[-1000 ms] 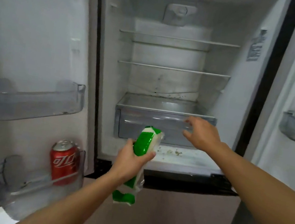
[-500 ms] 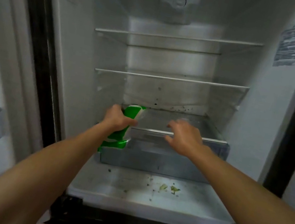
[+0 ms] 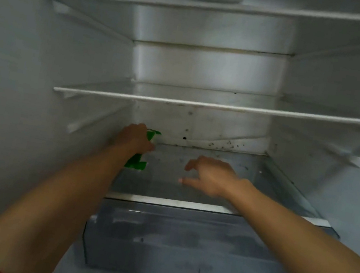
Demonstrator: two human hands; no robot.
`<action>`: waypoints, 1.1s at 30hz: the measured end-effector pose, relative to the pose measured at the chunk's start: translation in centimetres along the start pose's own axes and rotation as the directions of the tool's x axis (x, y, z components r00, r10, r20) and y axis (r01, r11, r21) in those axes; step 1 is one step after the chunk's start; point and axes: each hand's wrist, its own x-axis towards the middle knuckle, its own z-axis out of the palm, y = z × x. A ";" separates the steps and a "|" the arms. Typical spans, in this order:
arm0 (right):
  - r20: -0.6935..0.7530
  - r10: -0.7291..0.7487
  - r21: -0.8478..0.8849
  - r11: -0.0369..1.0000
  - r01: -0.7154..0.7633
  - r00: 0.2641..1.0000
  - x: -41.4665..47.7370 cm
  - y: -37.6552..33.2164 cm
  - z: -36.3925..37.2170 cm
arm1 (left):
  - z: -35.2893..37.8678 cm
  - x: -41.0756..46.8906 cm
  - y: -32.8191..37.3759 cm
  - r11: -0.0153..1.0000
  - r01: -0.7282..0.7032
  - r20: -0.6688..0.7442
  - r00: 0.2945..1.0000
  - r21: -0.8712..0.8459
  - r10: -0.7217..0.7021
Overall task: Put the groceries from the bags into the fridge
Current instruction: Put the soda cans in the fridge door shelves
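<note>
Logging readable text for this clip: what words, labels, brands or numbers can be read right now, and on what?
None can be read.
Green and white packet in the left hand: any print is blurred and mostly covered.
Fridge shelves and drawer: no labels visible.

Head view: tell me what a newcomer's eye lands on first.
The green packet in the left hand, at the back left above the drawer, stands out in the grey fridge. The right hand hovers open beside it. Dark specks dot the back wall.
</note>
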 end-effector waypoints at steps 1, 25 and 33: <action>0.019 -0.004 -0.003 1.000 0.004 1.000 0.3 0.1 0.3 | 0.4 1.0 -0.1 1.000 -0.009 0.009 1.000 0.023 0.009; -0.236 -0.021 0.016 1.000 0.025 0.971 -4.4 -2.4 -0.8 | -3.3 -12.8 1.0 0.947 -0.052 -0.239 0.962 0.318 0.133; -0.396 -0.234 -0.031 0.970 0.242 0.888 -12.2 -11.3 -0.5 | -4.5 -33.4 -3.0 0.930 0.029 -0.274 0.958 0.365 0.078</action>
